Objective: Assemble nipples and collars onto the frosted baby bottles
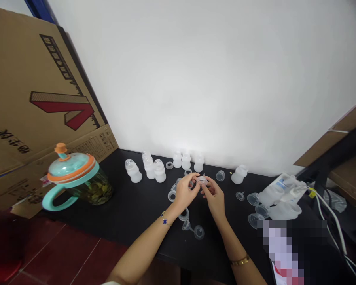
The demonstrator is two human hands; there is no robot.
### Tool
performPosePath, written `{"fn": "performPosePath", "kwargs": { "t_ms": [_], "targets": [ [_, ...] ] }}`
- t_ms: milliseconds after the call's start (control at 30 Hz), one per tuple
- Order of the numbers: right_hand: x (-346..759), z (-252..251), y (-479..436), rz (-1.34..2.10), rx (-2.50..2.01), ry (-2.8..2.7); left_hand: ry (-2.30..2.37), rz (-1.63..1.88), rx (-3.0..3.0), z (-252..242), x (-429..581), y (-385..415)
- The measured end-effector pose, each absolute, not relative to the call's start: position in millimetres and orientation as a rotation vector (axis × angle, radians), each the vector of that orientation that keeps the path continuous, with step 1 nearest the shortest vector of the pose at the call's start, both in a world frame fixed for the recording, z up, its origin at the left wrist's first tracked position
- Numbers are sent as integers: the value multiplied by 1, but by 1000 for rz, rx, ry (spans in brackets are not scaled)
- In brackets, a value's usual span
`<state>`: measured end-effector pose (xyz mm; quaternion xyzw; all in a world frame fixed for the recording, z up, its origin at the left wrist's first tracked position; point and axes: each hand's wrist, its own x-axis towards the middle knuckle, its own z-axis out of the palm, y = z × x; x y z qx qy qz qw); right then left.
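Above the middle of the black table, my left hand and my right hand both grip a white baby bottle collar ring between thumbs and fingers. A thin tip sticks up from the ring; the fingers partly cover it. Left of my left hand lies a loose collar ring, with more rings partly hidden behind the hand. Below the hands rest another ring, a clear nipple and a clear round piece. To the right are a clear cap and a nipple.
Several capped white bottles stand at the left, more bottles by the wall, one tilted bottle farther right. A large teal-lidded jug is at far left beside a cardboard box. Bottles, clear caps and cables lie right.
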<state>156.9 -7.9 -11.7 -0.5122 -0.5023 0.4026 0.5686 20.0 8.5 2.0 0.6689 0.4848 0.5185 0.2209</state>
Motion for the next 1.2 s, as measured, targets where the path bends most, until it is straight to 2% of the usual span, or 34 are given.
{"fn": "performPosePath", "kwargs": {
  "t_ms": [200, 700, 1200],
  "targets": [
    [157, -14, -7, 894, -1209, -1190, 1174, 1414, 1647, 3, 21, 9],
    [159, -11, -11, 651, -1309, -1333, 1146, 1416, 1545, 2, 22, 8],
    [164, -6, -11, 625, -1391, -1569, 1171, 1337, 1545, 1, 22, 10]
  ]
}}
